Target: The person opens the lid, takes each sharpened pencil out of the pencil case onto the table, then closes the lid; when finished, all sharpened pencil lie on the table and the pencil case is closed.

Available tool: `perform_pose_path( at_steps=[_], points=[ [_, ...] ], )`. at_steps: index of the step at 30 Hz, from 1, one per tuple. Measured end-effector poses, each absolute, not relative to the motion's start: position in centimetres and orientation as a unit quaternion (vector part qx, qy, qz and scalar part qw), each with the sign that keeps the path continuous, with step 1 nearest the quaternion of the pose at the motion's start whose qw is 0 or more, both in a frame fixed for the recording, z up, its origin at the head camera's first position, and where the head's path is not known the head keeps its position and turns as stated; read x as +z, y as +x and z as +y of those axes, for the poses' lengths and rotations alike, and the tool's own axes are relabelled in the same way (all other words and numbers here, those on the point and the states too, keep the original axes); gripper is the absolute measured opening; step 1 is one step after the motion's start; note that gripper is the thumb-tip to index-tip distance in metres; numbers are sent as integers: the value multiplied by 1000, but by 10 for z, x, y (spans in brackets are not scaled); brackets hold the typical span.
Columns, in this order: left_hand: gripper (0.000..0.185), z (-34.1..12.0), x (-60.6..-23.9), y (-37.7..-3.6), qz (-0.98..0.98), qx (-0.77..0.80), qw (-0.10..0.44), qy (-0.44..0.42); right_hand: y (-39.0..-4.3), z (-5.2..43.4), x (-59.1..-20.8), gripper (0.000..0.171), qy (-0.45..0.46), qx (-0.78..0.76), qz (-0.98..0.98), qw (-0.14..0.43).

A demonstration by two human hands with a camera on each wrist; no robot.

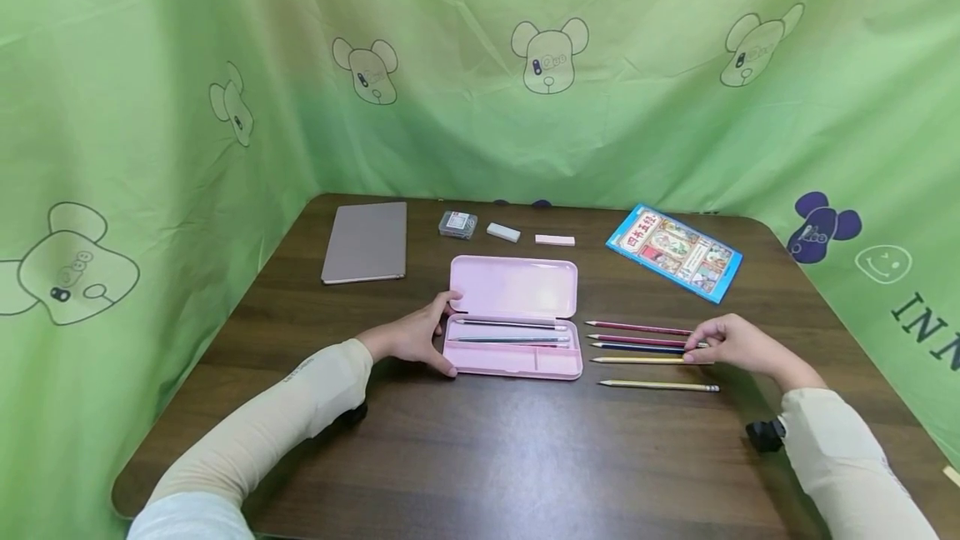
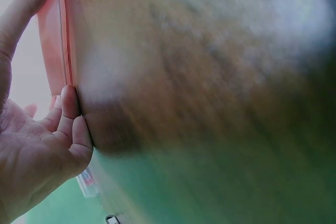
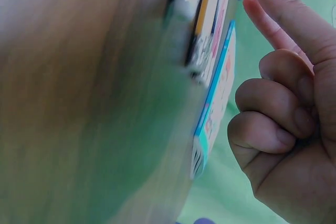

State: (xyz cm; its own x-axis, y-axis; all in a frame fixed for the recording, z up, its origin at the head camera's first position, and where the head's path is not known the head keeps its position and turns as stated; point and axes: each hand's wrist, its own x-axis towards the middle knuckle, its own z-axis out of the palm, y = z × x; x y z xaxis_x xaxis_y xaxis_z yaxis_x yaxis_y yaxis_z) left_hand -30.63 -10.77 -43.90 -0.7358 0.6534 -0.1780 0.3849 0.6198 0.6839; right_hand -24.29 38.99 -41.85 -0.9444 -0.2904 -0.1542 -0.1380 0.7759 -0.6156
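Note:
An opened pink pencil case (image 1: 513,287) lies on the table, lid folded back. Several pencils (image 1: 512,339) are in its long compartment. My left hand (image 1: 411,335) grips the case's left end, thumb at the near corner and fingers at the hinge side. The left wrist view has the fingers (image 2: 69,108) against the case's edge. To the right of the case, maroon pencils (image 1: 637,327), a dark blue pencil (image 1: 633,347) and a gold pencil (image 1: 637,360) lie side by side. My right hand (image 1: 738,348) is over their right ends, thumb and index finger extended, other fingers (image 3: 273,103) curled in.
Another gold pencil (image 1: 660,386) lies nearer me. Behind the case are a small clear box (image 1: 457,224), a white eraser (image 1: 503,232) and a pink-and-white strip (image 1: 555,240). A grey notebook-like slab (image 1: 366,242) is at back left, a blue-bordered booklet (image 1: 675,251) at back right.

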Motion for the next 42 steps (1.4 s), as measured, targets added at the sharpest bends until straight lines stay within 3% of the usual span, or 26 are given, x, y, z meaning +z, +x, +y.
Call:
perform_pose_path(
  at_steps=[8, 42],
  points=[
    [112, -108, -438, -306, 875, 319, 210, 297, -260, 364, -414, 23, -124, -317, 928, 152],
    [110, -107, -438, -306, 873, 323, 212, 299, -302, 274, -421, 21, -226, -346, 896, 161]
  ],
)
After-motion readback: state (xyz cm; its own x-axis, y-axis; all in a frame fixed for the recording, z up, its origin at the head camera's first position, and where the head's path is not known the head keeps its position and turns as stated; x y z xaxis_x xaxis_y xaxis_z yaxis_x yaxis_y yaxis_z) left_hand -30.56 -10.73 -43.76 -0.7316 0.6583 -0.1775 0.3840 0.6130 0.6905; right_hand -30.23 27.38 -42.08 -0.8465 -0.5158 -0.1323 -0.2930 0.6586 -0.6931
